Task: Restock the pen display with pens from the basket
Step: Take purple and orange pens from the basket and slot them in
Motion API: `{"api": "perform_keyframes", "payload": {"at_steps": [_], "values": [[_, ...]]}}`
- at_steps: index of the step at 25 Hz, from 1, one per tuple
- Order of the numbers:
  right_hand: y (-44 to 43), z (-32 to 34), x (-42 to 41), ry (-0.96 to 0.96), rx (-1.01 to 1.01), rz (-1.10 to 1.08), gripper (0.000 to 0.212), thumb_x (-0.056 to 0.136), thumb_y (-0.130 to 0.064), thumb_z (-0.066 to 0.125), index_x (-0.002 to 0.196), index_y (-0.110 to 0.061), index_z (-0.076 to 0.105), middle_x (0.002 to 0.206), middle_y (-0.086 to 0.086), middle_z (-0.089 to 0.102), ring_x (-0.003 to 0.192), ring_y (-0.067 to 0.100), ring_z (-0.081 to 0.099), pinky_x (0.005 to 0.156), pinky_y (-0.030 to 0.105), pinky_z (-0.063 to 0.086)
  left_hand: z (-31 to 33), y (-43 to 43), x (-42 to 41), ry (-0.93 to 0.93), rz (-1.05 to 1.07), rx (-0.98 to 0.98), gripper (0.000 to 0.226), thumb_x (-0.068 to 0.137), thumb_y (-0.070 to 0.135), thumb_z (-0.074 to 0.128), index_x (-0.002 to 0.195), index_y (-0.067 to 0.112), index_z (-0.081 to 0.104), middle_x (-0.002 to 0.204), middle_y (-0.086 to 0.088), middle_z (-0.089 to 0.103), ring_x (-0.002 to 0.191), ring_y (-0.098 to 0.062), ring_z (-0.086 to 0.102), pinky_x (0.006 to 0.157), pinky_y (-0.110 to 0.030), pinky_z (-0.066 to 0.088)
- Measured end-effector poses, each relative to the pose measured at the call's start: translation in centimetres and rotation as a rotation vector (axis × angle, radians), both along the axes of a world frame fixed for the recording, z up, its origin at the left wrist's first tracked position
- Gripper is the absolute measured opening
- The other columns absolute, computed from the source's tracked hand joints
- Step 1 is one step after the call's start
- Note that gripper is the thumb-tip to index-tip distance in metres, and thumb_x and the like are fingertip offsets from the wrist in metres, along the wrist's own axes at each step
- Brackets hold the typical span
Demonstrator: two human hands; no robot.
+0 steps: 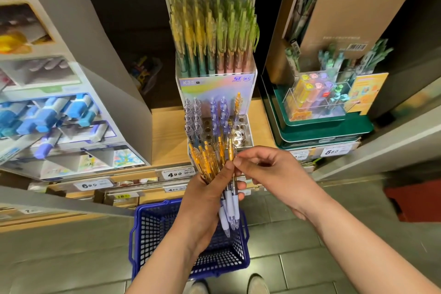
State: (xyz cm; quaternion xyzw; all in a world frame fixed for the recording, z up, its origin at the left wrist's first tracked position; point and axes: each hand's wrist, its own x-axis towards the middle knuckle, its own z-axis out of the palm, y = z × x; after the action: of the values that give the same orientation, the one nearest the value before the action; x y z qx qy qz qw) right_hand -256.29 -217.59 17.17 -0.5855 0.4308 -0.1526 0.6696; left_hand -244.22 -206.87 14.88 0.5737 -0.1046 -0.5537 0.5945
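Observation:
My left hand (206,198) grips a bunch of orange-topped pens (210,157) with pale lilac grips, their tips pointing down over the basket. My right hand (269,169) pinches the top of one pen in the bunch between thumb and fingertips. Just behind stands the clear pen display (245,126) on a wooden shelf. Its lower tier holds clear and purple pens at the left and a single orange pen (237,105) at the right, with several empty holes. A blue plastic basket (143,229) sits on the floor below my hands; its inside looks bare where visible.
The display's upper tier holds rows of yellow and green pens (214,31). A white box of blue correction tapes (50,114) stands left, a green tray with clear boxes (317,107) right. Price tags (175,174) line the shelf edge. My shoes (257,284) rest on grey floor tiles.

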Motion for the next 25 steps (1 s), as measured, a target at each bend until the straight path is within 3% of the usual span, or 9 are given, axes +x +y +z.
{"api": "perform_keyframes", "payload": {"at_steps": [3, 5, 8, 11, 13, 15, 17, 20, 25], "values": [[0.1, -0.5, 0.4, -0.039, 0.114, -0.042, 0.012, 0.084, -0.024, 0.077, 0.096, -0.021, 0.078, 0.079, -0.004, 0.075, 0.068, 0.0, 0.067, 0.06, 0.012, 0.05, 0.0, 0.0, -0.1, 0.026, -0.018, -0.016, 0.038, 0.084, 0.043, 0.073, 0.112, 0.018, 0.078, 0.112, -0.009, 0.078, 0.099, -0.025, 0.075, 0.083, -0.036, 0.058], [-0.1, -0.4, 0.5, -0.033, 0.085, -0.033, 0.012, 0.085, -0.024, 0.076, 0.096, -0.021, 0.078, 0.077, -0.007, 0.074, 0.067, 0.0, 0.066, 0.061, 0.014, 0.051, -0.1, 0.0, 0.0, 0.046, -0.014, -0.014, 0.04, 0.082, 0.042, 0.073, 0.111, 0.015, 0.078, 0.11, -0.01, 0.078, 0.097, -0.025, 0.076, 0.079, -0.035, 0.059], [-1.9, 1.0, 0.2, -0.173, 0.034, -0.128, 0.022, 0.081, -0.029, 0.075, 0.098, -0.016, 0.076, 0.08, -0.001, 0.074, 0.072, 0.011, 0.067, 0.069, 0.023, 0.057, -0.4, 0.1, 0.1, 0.101, 0.014, 0.014, 0.042, 0.083, 0.036, 0.073, 0.11, 0.005, 0.073, 0.099, -0.009, 0.078, 0.079, -0.023, 0.074, 0.069, -0.031, 0.059], [-4.8, 2.6, 0.3, -0.215, -0.209, -0.328, 0.012, 0.087, -0.025, 0.073, 0.094, -0.016, 0.075, 0.079, 0.003, 0.076, 0.073, 0.015, 0.071, 0.077, 0.03, 0.062, -0.4, 0.2, 0.0, 0.143, -0.017, 0.01, 0.035, 0.085, 0.032, 0.074, 0.103, 0.003, 0.067, 0.082, -0.008, 0.065, 0.061, -0.016, 0.056, 0.059, -0.028, 0.051], [-6.6, 2.9, 1.0, -0.133, -0.414, -0.417, 0.001, 0.091, -0.019, 0.072, 0.091, -0.018, 0.073, 0.078, 0.002, 0.077, 0.075, 0.015, 0.073, 0.081, 0.033, 0.062, -0.3, 0.3, -0.1, 0.161, -0.039, -0.017, 0.034, 0.084, 0.032, 0.074, 0.101, 0.005, 0.065, 0.078, -0.006, 0.06, 0.06, -0.016, 0.052, 0.057, -0.027, 0.048], [-7.6, 2.4, 1.9, -0.04, -0.574, -0.433, 0.005, 0.092, -0.02, 0.072, 0.095, -0.016, 0.072, 0.081, 0.0, 0.076, 0.078, 0.014, 0.074, 0.082, 0.033, 0.061, -0.2, 0.2, -0.1, 0.186, -0.049, -0.039, 0.036, 0.086, 0.032, 0.073, 0.105, 0.003, 0.065, 0.078, -0.006, 0.06, 0.06, -0.016, 0.052, 0.056, -0.027, 0.048], [-8.1, 1.7, 2.6, 0.005, -0.68, -0.419, 0.009, 0.091, -0.023, 0.073, 0.097, -0.017, 0.07, 0.084, -0.005, 0.074, 0.079, 0.008, 0.073, 0.08, 0.027, 0.06, -0.3, 0.1, -0.3, 0.208, -0.046, -0.045, 0.04, 0.091, 0.031, 0.068, 0.114, -0.002, 0.066, 0.081, -0.008, 0.064, 0.06, -0.017, 0.054, 0.056, -0.028, 0.048], [-8.3, 0.5, 3.3, 0.017, -0.798, -0.377, 0.008, 0.091, -0.024, 0.073, 0.098, -0.022, 0.07, 0.083, -0.017, 0.069, 0.076, -0.004, 0.067, 0.072, 0.009, 0.051, -0.5, 0.2, -0.5, 0.193, -0.065, -0.039, 0.038, 0.091, 0.031, 0.068, 0.116, 0.002, 0.071, 0.085, -0.011, 0.067, 0.062, -0.019, 0.056, 0.058, -0.029, 0.048], [-7.9, -1.3, 3.9, 0.121, -0.938, -0.223, 0.004, 0.09, -0.021, 0.074, 0.094, -0.022, 0.072, 0.078, -0.014, 0.069, 0.077, 0.001, 0.068, 0.068, 0.001, 0.046, -0.8, 0.3, -0.5, 0.156, -0.077, -0.031, 0.038, 0.088, 0.032, 0.068, 0.113, 0.004, 0.071, 0.086, -0.011, 0.068, 0.063, -0.019, 0.056, 0.06, -0.031, 0.049]]}}
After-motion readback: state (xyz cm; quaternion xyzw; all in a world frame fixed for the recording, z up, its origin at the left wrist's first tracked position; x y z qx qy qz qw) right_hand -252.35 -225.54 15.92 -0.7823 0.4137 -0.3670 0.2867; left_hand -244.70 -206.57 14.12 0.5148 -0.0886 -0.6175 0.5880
